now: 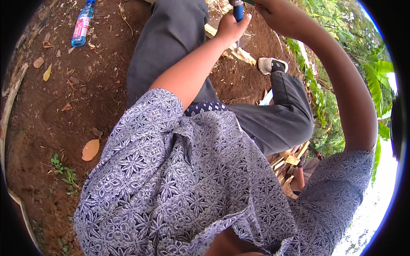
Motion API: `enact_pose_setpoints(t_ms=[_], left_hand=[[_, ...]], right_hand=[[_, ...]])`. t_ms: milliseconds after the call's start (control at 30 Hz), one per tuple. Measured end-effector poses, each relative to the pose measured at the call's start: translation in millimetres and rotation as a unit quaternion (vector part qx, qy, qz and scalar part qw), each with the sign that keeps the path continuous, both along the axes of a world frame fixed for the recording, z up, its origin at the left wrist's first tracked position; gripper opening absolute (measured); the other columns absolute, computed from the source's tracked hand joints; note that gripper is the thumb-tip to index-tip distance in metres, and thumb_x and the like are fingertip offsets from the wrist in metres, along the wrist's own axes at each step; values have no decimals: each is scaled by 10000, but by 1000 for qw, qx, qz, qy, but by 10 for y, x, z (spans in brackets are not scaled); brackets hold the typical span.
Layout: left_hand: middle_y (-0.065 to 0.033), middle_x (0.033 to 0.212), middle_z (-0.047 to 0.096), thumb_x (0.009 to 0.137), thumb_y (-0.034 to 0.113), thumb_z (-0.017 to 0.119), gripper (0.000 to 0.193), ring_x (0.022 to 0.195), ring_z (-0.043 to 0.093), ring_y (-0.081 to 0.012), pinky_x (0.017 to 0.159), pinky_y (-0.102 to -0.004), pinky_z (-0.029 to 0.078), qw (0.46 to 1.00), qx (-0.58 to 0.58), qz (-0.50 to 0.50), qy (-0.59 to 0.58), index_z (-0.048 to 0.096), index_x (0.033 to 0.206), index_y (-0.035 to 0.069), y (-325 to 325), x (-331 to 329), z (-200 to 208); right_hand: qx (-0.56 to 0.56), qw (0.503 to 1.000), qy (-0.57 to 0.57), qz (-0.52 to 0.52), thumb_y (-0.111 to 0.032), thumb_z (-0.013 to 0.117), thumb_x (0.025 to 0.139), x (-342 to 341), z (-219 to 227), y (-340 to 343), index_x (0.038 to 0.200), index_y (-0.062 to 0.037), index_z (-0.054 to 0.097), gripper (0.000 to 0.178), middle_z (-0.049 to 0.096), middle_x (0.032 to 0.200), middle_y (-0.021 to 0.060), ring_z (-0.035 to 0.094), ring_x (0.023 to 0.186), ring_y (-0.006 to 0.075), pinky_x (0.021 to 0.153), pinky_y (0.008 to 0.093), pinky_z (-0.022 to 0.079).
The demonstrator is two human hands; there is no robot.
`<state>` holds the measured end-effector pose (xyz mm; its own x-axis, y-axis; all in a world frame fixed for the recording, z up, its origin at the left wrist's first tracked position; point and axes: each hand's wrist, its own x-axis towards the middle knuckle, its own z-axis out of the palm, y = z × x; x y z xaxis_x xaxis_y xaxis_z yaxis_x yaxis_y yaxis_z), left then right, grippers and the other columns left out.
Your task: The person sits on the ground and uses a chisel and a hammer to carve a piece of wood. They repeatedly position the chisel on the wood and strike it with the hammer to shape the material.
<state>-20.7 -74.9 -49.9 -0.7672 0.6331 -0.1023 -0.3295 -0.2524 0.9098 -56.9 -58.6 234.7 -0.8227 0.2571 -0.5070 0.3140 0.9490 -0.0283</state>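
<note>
My left hand [230, 32] is closed around the blue handle of a chisel [238, 13], held upright. Its thin blade points down at a pale, split piece of wood [242, 56] on the ground. At the upper edge my right hand [273, 15] is closed on the green handle of what looks like a hammer [248, 1]. The hammer's metal end is just over the top of the chisel's handle; whether they touch I cannot tell. Part of the right hand and of the hammer is cut off by the frame.
My legs in dark grey trousers [166, 47] spread around the work, a light shoe [265, 66] beyond the wood. A blue bottle [81, 30] lies at the far left on brown soil. Wood pieces [293, 160] and another person's arm [300, 178] show at right, near green plants.
</note>
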Motion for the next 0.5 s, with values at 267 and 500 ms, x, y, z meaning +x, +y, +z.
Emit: enact_pose_setpoints(t_ms=[267,500], left_hand=[[-15,633,587,1021,300,636,320,585,600,-119,576,-318,505,1000,-9,-3,3,580,823,55,14,-7,-86],[-17,647,585,1018,287,637,294,587,592,-118,570,-316,504,1000,0,-15,-10,579,855,49,43,-16,-137]], right_hand=[[35,997,-65,31,-219,455,1074,21,-182,271,1539,-61,448,491,619,1363,275,633,1230,341,1045,422,482],[-24,994,106,26,-202,437,1074,11,-74,9,1532,-49,460,483,640,1325,266,637,1199,360,1033,450,484]])
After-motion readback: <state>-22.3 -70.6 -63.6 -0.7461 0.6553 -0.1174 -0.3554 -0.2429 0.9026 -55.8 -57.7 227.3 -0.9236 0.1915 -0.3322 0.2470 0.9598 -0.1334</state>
